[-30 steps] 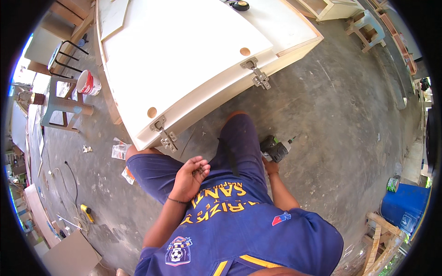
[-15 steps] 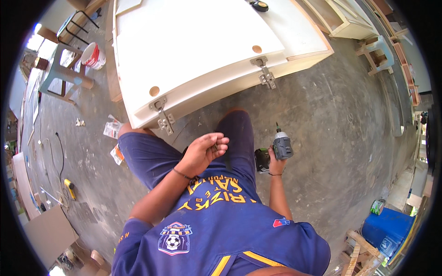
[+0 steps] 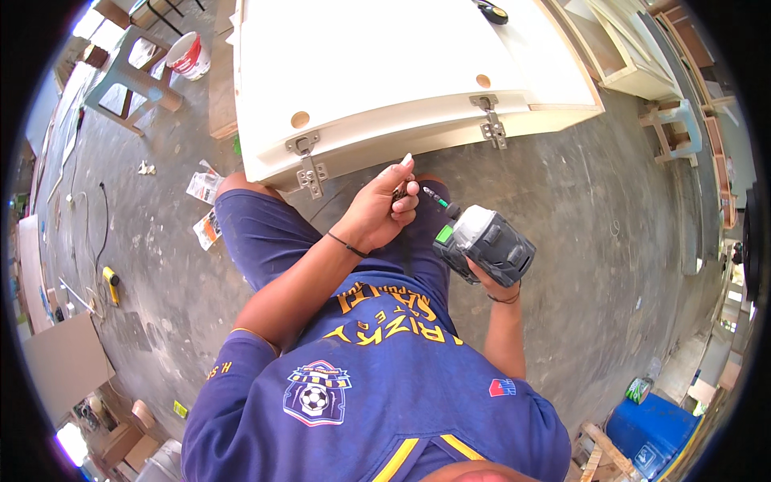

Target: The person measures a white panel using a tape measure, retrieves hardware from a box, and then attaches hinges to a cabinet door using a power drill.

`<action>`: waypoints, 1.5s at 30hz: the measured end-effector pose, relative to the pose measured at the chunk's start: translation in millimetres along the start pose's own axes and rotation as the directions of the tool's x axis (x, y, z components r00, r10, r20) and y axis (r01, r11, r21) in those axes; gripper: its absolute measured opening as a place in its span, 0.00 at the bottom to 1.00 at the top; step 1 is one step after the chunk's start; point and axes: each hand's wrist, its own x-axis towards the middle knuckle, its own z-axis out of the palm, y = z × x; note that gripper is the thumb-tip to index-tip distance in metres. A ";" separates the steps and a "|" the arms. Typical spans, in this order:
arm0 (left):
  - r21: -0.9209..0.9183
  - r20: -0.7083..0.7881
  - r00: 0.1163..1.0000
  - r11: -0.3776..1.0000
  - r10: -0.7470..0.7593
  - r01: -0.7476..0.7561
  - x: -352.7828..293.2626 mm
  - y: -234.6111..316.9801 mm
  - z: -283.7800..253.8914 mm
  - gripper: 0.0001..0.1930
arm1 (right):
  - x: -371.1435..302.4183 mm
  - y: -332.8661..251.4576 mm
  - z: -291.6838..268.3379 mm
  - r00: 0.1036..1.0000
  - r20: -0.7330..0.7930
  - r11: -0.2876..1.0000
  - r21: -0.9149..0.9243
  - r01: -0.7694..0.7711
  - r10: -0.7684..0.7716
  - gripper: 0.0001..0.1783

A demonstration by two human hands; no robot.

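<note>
My left hand (image 3: 376,210) is palm up with its fingers curled around small dark screws (image 3: 401,193), partly hidden by the fingers. In my right hand (image 3: 494,281) is a grey and black cordless drill (image 3: 491,243) with a green accent. Its bit (image 3: 434,195) points up and left, its tip close to the left fingers but apart from them. Just beyond both hands lies a white cabinet door panel (image 3: 385,60) on a cabinet. Two metal hinges hang at its near edge, a left hinge (image 3: 309,166) and a right hinge (image 3: 491,124).
A tape measure (image 3: 491,11) rests on the white cabinet. Plastic packets (image 3: 206,185) lie by my left knee. Farther left are a stool (image 3: 132,76), a white and red bucket (image 3: 189,58), cables and a yellow tool (image 3: 111,283). A blue bin (image 3: 652,434) stands at lower right.
My right hand has brought the drill up and left, toward the left hand. My left hand has moved forward and right, toward the door's near edge, and its screws now show.
</note>
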 end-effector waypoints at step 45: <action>0.748 0.460 0.804 -0.653 0.377 -0.121 185.7 66.6 88.8 0.24 | 25.4 15.5 -27.8 0.835 -0.371 0.896 0.340 -0.286 0.408 0.19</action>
